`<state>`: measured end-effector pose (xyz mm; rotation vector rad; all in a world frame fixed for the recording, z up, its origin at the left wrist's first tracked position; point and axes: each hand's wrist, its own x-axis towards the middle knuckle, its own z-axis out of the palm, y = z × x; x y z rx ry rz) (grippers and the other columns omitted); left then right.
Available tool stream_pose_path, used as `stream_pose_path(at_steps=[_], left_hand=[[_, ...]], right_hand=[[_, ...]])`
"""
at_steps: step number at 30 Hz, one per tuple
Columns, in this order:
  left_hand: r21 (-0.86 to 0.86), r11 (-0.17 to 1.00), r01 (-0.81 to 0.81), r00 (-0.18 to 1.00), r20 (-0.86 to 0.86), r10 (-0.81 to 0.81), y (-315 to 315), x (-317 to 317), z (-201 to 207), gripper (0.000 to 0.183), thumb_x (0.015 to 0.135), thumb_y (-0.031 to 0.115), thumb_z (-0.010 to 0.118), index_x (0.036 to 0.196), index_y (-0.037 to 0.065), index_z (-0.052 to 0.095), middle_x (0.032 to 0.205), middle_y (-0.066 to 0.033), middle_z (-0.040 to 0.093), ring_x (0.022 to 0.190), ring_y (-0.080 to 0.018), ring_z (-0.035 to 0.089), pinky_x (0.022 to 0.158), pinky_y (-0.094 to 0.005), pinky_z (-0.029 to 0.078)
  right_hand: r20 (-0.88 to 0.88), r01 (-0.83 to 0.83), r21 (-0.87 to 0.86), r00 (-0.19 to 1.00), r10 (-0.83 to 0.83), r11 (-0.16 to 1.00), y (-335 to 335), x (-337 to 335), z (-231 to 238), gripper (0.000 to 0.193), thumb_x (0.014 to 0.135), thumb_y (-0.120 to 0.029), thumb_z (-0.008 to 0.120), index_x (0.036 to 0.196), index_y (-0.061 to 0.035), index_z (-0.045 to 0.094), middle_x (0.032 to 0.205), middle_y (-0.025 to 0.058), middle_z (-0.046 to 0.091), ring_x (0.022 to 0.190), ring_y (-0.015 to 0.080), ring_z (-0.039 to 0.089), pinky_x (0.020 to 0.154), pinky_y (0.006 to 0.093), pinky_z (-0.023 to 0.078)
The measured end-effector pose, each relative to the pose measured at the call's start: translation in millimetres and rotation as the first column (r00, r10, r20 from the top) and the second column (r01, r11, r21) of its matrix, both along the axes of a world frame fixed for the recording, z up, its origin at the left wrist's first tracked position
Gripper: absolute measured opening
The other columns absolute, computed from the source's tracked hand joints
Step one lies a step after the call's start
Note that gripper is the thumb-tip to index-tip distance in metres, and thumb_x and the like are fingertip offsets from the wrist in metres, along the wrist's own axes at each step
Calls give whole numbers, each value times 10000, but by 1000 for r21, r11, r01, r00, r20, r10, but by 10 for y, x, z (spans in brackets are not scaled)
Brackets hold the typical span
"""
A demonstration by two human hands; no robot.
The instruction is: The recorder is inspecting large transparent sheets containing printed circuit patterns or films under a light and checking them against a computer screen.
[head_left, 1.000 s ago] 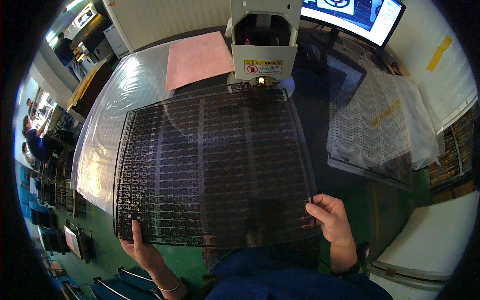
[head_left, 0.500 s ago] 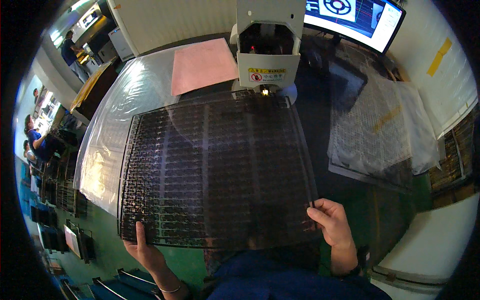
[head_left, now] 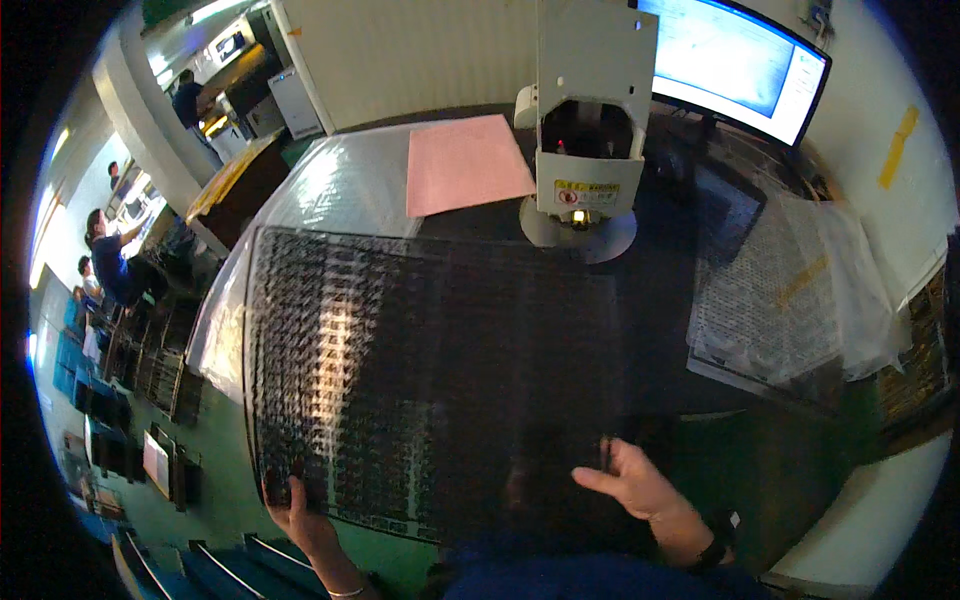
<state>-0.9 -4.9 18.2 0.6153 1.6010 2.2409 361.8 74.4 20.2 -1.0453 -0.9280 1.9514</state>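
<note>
A large dark thin panel [head_left: 400,400] with a grid of small repeated cutouts is tilted up in front of me, its left part catching a bright reflection. My left hand [head_left: 300,520] grips its lower left corner, the thumb lying on top. At its lower right edge is my right hand [head_left: 645,490], thumb on the panel's face and fingers along the edge; blur and dark tones hide part of that hold. Beyond the panel stands a pale inspection machine [head_left: 590,178] with a small lit lamp at its base.
A pink sheet [head_left: 465,165] rests on clear plastic film [head_left: 350,180] at the back left. Right of the machine is a lit monitor [head_left: 740,70], with a translucent wrapped stack [head_left: 770,300] below it. Racks [head_left: 165,465] stand at the left; people work farther off.
The panel has dropped toward me and away from the machine's base, which now shows fully. Both hands have come lower. The monitor picture went from a ring shape to a pale blur.
</note>
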Motion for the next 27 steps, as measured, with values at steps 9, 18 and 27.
stream_pose_path(at_steps=[9, 18, 27], left_hand=[[183, 977, -113, 993, 67, 102, -162, -745, -454, 421, 783, 152, 627, 1140, 1, 463, 1024, -92, 558, 867, -216, 547, 750, -325, 448], [447, 849, 280, 935, 73, -346, 184, 115, -11, 359, 862, 49, 441, 1212, -32, 443, 1212, -130, 478, 1003, -212, 487, 827, -341, 387], [615, 712, 339, 849, 127, -513, 289, 256, -44, 366, 851, -1, 424, 1216, -33, 436, 1215, -124, 479, 1009, -208, 485, 858, -323, 366]], right_hand=[[406, -147, 478, 911, -69, 866, 89, -336, 39, 236, 822, -229, 605, 880, -6, 554, 627, 27, 535, 574, 63, 448, 497, 245, 372], [143, 157, 711, 922, -359, 685, 194, 70, 327, 240, 792, -119, 640, 992, -4, 577, 818, 21, 621, 680, 41, 531, 594, 192, 438], [70, 266, 786, 858, -508, 559, 126, 202, 420, 145, 786, -78, 641, 907, -19, 586, 688, -39, 550, 549, 3, 410, 480, 168, 335]])
